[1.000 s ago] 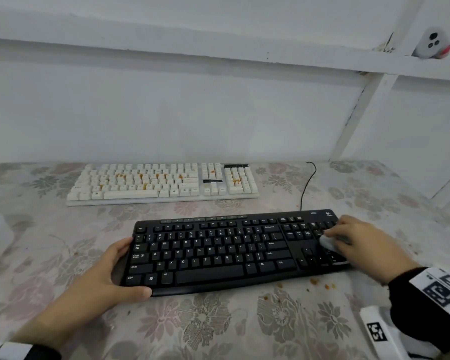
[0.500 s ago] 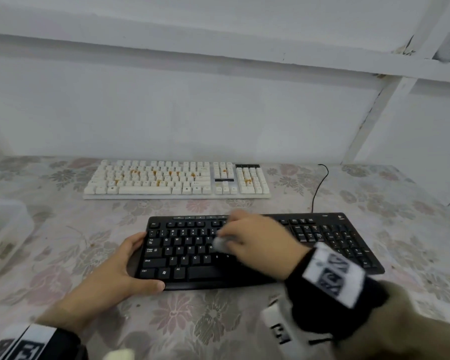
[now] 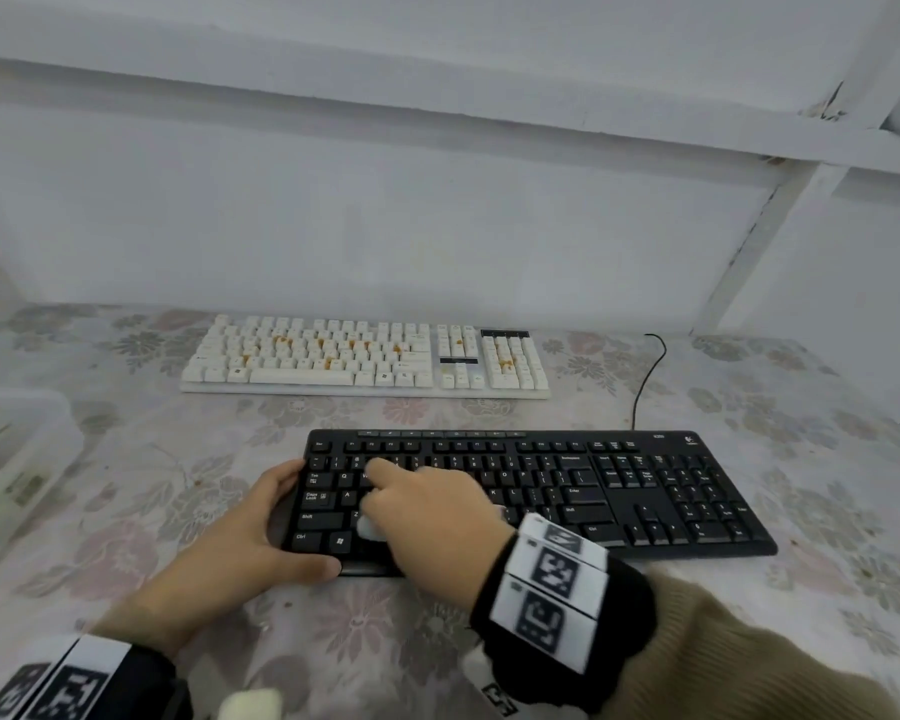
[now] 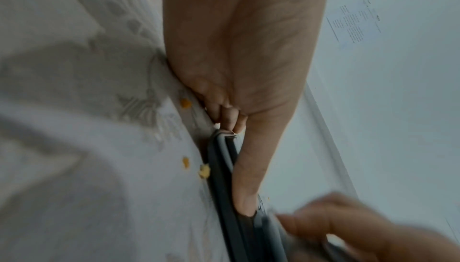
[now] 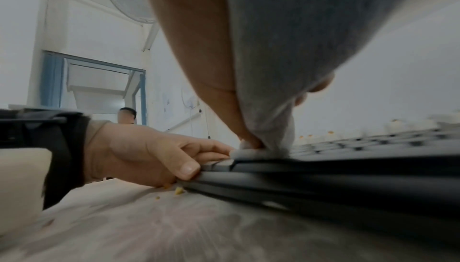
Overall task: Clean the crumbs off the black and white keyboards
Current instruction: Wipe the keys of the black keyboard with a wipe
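The black keyboard (image 3: 619, 491) lies near me on the flowered tablecloth. Behind it the white keyboard (image 3: 365, 356) carries orange crumbs on its keys. My left hand (image 3: 250, 527) grips the black keyboard's left end, thumb along the front edge. My right hand (image 3: 427, 517) holds a pale cloth (image 3: 367, 527) and presses it on the left-hand keys. In the right wrist view the cloth (image 5: 273, 69) hangs from the palm and touches the keys beside the left hand (image 5: 139, 154). Orange crumbs (image 4: 185, 102) lie on the tablecloth by the keyboard's corner.
A translucent plastic box (image 3: 17, 459) stands at the left edge of the table. A black cable (image 3: 645, 376) runs from the black keyboard toward the wall. A white wall rises close behind the white keyboard. A person (image 5: 127, 115) stands in a far doorway.
My right hand has swept the cloth from the number pad at the right end across to the left end of the black keyboard. The left hand has kept its hold.
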Available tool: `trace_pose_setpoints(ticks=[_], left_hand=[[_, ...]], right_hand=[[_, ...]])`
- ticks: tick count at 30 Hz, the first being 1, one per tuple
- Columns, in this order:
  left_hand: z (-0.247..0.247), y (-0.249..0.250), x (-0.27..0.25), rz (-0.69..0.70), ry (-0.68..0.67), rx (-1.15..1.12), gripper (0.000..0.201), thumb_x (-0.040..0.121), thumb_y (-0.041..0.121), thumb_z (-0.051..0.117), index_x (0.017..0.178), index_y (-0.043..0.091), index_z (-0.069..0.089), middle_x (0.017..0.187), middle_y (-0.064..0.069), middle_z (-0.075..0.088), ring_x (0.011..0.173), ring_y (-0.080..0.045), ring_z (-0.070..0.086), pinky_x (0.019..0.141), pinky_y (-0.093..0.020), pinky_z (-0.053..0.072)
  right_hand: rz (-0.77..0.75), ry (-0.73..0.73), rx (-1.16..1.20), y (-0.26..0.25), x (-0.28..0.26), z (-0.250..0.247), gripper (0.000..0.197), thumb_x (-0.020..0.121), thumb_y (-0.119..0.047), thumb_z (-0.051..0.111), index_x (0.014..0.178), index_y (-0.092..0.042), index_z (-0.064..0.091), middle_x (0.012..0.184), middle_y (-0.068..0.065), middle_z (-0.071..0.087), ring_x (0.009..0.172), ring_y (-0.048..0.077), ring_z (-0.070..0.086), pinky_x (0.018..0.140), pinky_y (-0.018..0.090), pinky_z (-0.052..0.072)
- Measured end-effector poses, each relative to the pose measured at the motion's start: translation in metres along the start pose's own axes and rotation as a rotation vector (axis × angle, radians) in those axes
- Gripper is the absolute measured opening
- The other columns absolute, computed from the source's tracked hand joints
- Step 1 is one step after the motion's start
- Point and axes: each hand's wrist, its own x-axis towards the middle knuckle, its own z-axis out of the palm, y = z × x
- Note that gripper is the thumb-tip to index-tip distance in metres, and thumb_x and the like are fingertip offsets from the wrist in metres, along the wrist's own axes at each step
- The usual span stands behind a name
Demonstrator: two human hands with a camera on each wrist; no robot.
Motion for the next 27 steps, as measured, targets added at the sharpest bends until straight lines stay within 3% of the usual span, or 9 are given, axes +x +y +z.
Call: trace_pose_setpoints(ticks=[2, 7, 9, 11, 15, 18, 20, 24, 27], left_hand=[[-0.001, -0.001, -0.001, -0.006, -0.002, -0.003, 0.119, 0.014, 0.059, 0.091, 0.121, 0.049, 0.040, 0.118, 0.033, 0.059, 0.106, 0.015, 0.056, 0.081, -0.011, 0.045], [-0.001, 0.001, -0.001, -0.013, -0.012, 0.002, 0.122, 0.015, 0.060, 0.091, 0.124, 0.049, 0.037, 0.123, 0.031, 0.054, 0.106, 0.018, 0.055, 0.081, -0.009, 0.044], [-0.001, 0.000, -0.001, -0.012, -0.016, -0.004, 0.119, 0.015, 0.059, 0.091, 0.120, 0.051, 0.038, 0.119, 0.033, 0.057, 0.104, 0.018, 0.055, 0.078, -0.008, 0.045], [0.000, 0.002, -0.001, -0.008, -0.027, -0.017, 0.115, 0.014, 0.058, 0.092, 0.117, 0.052, 0.040, 0.113, 0.037, 0.060, 0.103, 0.017, 0.057, 0.076, -0.010, 0.046], [-0.002, -0.002, 0.001, -0.008, -0.020, 0.004, 0.118, 0.015, 0.059, 0.092, 0.120, 0.049, 0.040, 0.110, 0.040, 0.059, 0.103, 0.012, 0.060, 0.083, -0.024, 0.049], [-0.003, -0.003, 0.001, 0.025, -0.009, 0.093, 0.106, 0.024, 0.053, 0.090, 0.116, 0.055, 0.037, 0.104, 0.046, 0.056, 0.099, 0.020, 0.055, 0.078, -0.020, 0.049], [-0.001, 0.000, 0.000, 0.027, -0.008, 0.077, 0.100, 0.027, 0.047, 0.087, 0.114, 0.055, 0.037, 0.101, 0.046, 0.057, 0.095, 0.022, 0.056, 0.076, -0.017, 0.047], [0.002, 0.001, -0.001, 0.010, -0.004, -0.010, 0.110, 0.020, 0.043, 0.094, 0.116, 0.048, 0.041, 0.109, 0.042, 0.059, 0.099, 0.016, 0.060, 0.076, -0.011, 0.049], [0.000, 0.001, -0.002, 0.007, -0.016, -0.022, 0.112, 0.017, 0.054, 0.093, 0.116, 0.051, 0.041, 0.110, 0.045, 0.057, 0.101, 0.018, 0.057, 0.077, -0.009, 0.046]], right_hand=[[0.067, -0.015, 0.031, 0.014, -0.016, 0.002, 0.011, 0.093, -0.008, 0.050, 0.087, -0.012, 0.059, 0.096, 0.002, 0.037, 0.080, 0.032, 0.059, 0.043, 0.028, 0.018], [0.262, -0.069, -0.003, 0.039, -0.040, -0.002, 0.027, 0.091, -0.007, 0.050, 0.067, -0.014, 0.038, 0.095, 0.002, 0.034, 0.059, 0.027, 0.040, 0.046, 0.030, 0.021], [0.291, -0.039, 0.006, 0.036, -0.036, -0.010, 0.020, 0.092, -0.010, 0.051, 0.073, -0.012, 0.044, 0.103, 0.008, 0.044, 0.073, 0.032, 0.054, 0.055, 0.032, 0.031], [0.253, 0.053, 0.067, 0.023, -0.024, -0.018, 0.010, 0.093, -0.014, 0.051, 0.090, -0.008, 0.057, 0.106, 0.008, 0.047, 0.088, 0.035, 0.059, 0.062, 0.035, 0.035], [0.084, 0.071, 0.211, -0.018, 0.017, -0.018, 0.020, 0.094, -0.021, 0.050, 0.097, -0.006, 0.063, 0.095, 0.005, 0.040, 0.084, 0.034, 0.057, 0.065, 0.035, 0.039], [-0.008, -0.023, 0.245, -0.036, 0.035, -0.011, 0.024, 0.095, -0.020, 0.049, 0.100, -0.003, 0.065, 0.100, 0.008, 0.042, 0.076, 0.031, 0.049, 0.064, 0.034, 0.038], [-0.010, -0.030, 0.186, -0.033, 0.032, -0.006, 0.024, 0.097, -0.019, 0.047, 0.105, -0.004, 0.064, 0.113, 0.010, 0.045, 0.081, 0.033, 0.055, 0.062, 0.034, 0.038], [0.064, -0.007, 0.097, -0.005, 0.004, -0.002, 0.018, 0.096, -0.015, 0.047, 0.095, -0.006, 0.062, 0.093, 0.001, 0.032, 0.081, 0.034, 0.059, 0.045, 0.030, 0.027], [0.152, -0.040, 0.059, 0.020, -0.020, -0.001, 0.018, 0.097, -0.016, 0.046, 0.084, -0.010, 0.056, 0.091, -0.002, 0.030, 0.082, 0.034, 0.059, 0.044, 0.027, 0.020]])
